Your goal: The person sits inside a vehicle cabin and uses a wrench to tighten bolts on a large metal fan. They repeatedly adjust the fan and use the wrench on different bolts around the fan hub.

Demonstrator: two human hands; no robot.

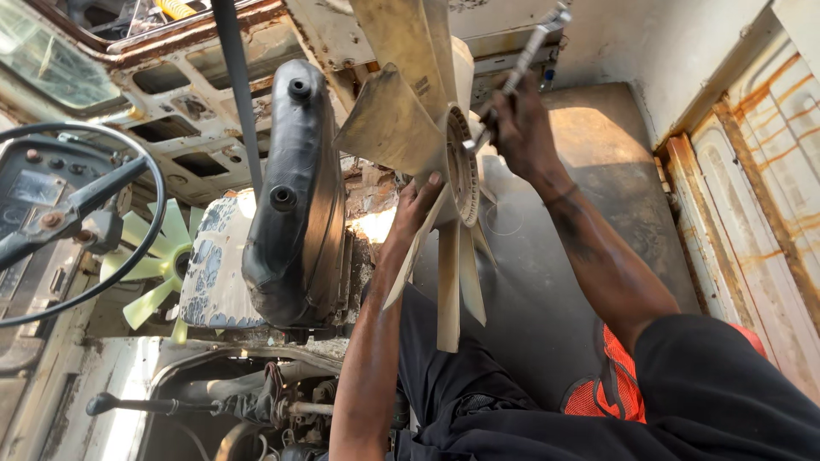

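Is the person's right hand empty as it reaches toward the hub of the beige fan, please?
No: the right hand grips a metal wrench set at the beige fan hub.

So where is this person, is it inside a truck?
Probably yes: the stripped, rusty cab of an old truck or bus under repair. There is a steering wheel, a gear lever and a big engine fan that the right hand works on with a wrench.
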